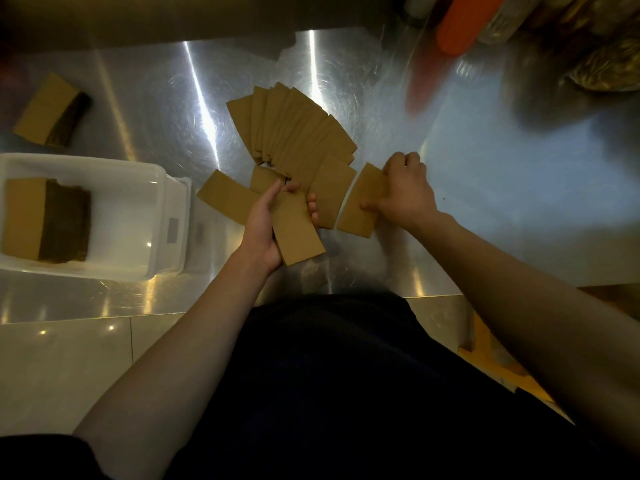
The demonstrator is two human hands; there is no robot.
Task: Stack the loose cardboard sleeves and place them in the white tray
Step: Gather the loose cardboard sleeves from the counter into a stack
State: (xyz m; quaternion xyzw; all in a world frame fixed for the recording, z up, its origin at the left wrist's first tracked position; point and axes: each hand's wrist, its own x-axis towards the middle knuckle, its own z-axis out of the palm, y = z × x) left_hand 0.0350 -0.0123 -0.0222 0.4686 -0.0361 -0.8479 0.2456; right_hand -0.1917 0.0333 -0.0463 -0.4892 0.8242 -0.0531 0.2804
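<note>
Beside tray [177, 202], left hand [265, 226] gripping sleeves [299, 233]

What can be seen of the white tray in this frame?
The white tray is a rectangular, translucent-looking plastic bin with rounded corners, a lipped rim and a grey label on its right end wall. It sits flat on the steel counter, at the person's left. A stack of cardboard sleeves lies in its left part. Nothing else touches it.

Your bare forearms both stretched forward, your left hand [266, 230] palm inward, fingers curled round a flat brown cardboard sleeve [299, 233] — your right hand [407, 192] knuckles-up, thumb and curled fingers pinching a second brown cardboard sleeve [360, 206]
</note>
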